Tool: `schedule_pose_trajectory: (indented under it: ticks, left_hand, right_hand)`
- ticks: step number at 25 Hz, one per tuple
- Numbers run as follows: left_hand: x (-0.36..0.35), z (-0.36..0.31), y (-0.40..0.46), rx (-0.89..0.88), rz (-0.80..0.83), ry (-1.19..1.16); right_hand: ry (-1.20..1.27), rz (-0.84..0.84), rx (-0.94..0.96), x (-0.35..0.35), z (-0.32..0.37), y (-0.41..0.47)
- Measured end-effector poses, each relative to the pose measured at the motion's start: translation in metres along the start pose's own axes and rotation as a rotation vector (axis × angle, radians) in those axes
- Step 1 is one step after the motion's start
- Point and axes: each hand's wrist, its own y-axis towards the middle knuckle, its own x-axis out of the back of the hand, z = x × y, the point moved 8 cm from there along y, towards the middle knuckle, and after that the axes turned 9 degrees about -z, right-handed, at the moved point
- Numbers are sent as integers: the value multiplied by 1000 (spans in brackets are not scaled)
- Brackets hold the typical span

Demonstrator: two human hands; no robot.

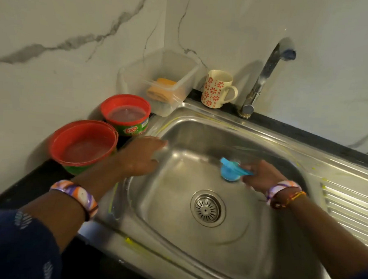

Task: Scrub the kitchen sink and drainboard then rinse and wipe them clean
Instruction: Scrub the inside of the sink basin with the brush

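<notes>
Stainless steel sink (200, 140) with ribbed drainboard (348, 207) to its right. The right hand (261, 176) gripped a blue scrubber (230, 171) inside the basin, behind the drain strainer (207, 208). The left hand (140, 156) rested at the basin's left rim, fingers extended and released. Two red-rimmed Exo tubs (83, 145) stood alongside.

Sink (174, 240): brushed steel, dull sheen, yellow smears on rim. Drainboard (349, 205) right of sink: same steel, ribbed. Tap (263, 79) behind sink: shiny chrome. Mug (217, 89): glazed ceramic. Tubs (83, 145) left of sink: glossy red plastic. Scrubber (230, 171) in sink: blue plastic, probably; blurred. Wall: polished marble look.
</notes>
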Motion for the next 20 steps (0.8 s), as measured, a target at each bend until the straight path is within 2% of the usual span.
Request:
schedule_pose_trajectory:
  ticks: [1,3,5,6,9,12,15,18,20]
  left_hand:
    - [11,-5,-4,13,-15,39]
    - [47,-9,-12,50,-162,163]
    - [76,9,-16,149,-265,334]
    - [79,27,-16,224,-228,410]
    - [66,57,-24,386,2,464]
    - [72,51,-26,326,-33,469]
    - [82,44,-25,236,-26,505]
    - [88,39,-27,238,-28,496]
    - [91,36,-25,214,-49,513]
  right_hand:
    - [159,39,77,14,34,-13]
    - [401,36,251,44,101,-36]
    - [501,-107,423,70,159,-44]
    - [507,-181,486,75,184,-42]
    - [370,-318,581,59,252,-23]
    - [167,-309,551,20,289,3]
    - [-4,-233,546,-7,292,12]
    - [-152,-323,501,2,284,21]
    - [-150,-347,505,3,290,28]
